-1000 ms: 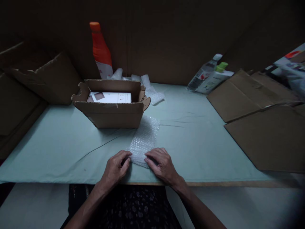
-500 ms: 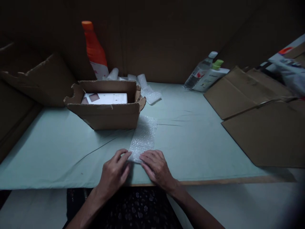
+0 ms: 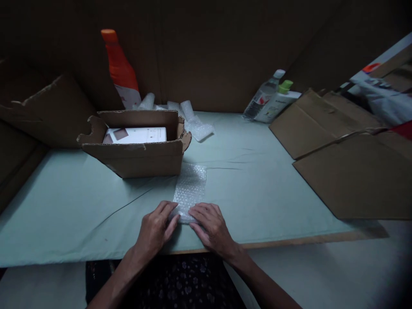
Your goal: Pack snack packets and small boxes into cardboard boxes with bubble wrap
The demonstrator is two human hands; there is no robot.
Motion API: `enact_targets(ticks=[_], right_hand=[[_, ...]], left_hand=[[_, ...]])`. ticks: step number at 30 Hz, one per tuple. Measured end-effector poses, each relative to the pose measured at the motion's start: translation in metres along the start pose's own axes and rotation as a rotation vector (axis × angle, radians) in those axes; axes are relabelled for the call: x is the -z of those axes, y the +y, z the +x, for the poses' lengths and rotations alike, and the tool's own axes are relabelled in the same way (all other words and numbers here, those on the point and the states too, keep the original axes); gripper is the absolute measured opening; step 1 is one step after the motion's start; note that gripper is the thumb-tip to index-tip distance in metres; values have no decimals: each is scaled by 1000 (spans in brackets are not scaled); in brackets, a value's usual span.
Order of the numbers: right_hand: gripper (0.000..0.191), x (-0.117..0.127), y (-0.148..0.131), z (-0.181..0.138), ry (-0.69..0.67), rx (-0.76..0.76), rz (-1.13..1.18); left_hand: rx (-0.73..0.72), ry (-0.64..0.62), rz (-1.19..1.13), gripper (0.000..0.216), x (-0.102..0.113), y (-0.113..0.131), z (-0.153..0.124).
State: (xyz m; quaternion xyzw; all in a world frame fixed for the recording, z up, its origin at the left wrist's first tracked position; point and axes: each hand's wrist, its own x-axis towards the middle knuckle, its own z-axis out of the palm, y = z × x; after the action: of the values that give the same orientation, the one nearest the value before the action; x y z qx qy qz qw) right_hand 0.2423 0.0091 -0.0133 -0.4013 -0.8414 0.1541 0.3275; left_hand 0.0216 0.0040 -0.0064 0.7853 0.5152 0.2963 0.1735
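A strip of bubble wrap [image 3: 190, 183] lies flat on the green cloth of the table, its near end folded or rolled over. My left hand [image 3: 157, 226] grips the left side of that near end between thumb and fingers. On the right side, my right hand [image 3: 210, 224] has its fingers on top and its thumb at the near edge. Just beyond the left hand stands an open cardboard box [image 3: 141, 159], holding a white printed box [image 3: 137, 134]. The far end of the strip lies close beside the cardboard box's lower right corner.
More bubble wrap pieces [image 3: 198, 128] lie behind the box, near an orange bottle [image 3: 120, 68] against the cardboard wall. A clear bottle [image 3: 264, 96] and a white bottle with green cap [image 3: 278, 105] lean at the back right. Flattened cardboard [image 3: 357, 171] covers the right side.
The bubble wrap's far end has slid nearer to me and away from the cardboard box. Both hands stay on the near end; the whole view has shifted slightly.
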Motion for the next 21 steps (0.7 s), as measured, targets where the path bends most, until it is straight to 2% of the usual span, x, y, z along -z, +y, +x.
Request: enact_targets(ticks=[4, 9, 11, 17, 21], right_hand=[[20, 1, 2, 1, 22, -43, 97], [14, 10, -3, -3, -47, -75, 130], [13, 11, -4, -5, -47, -85, 131], [18, 6, -2, -4, 15, -140, 130], [24, 7, -1, -4, 72, -104, 82]], left_hand=[[-26, -28, 27, 32, 1, 3, -12], [-24, -117, -65, 19, 9, 7, -16], [-14, -115, -84, 17, 8, 7, -14], [-81, -67, -1, 24, 1, 8, -11], [-40, -108, -118, 19, 3, 5, -10]])
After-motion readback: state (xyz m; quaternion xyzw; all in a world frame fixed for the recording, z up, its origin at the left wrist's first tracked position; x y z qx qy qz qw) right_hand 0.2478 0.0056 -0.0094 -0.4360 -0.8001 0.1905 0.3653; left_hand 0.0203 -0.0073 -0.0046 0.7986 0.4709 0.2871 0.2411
